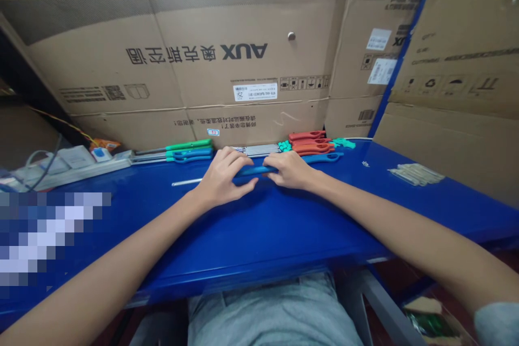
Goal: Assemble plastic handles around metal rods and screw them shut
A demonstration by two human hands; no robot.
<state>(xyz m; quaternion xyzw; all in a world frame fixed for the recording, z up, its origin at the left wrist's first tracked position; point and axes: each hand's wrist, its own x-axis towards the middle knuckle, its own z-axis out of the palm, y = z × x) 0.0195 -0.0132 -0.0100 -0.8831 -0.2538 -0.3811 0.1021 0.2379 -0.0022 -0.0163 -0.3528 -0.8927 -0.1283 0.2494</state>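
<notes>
Both hands are on one blue-handled tool (256, 171), held level just above the table. Its thin metal rod (187, 181) sticks out to the left past my left hand (226, 177). My left fingers curl over the handle from above, with the thumb below it. At the handle's right end, my right hand (290, 169) is closed in a pinch; my fingers hide that end. Behind the hands lie red-handled tools (310, 143) with metal rods, and a blue handle (324, 158) is just right of my right hand. Green-handled tools (188, 145) and blue ones (190, 155) lie to the left.
A large cardboard panel (203, 21) stands along the back of the blue table (259, 238). A white power strip (85, 172) with plugs is at the left. Pale slim pieces (417, 174) lie at the right, near another cardboard sheet (454, 140). Teal pieces (344, 143) sit behind.
</notes>
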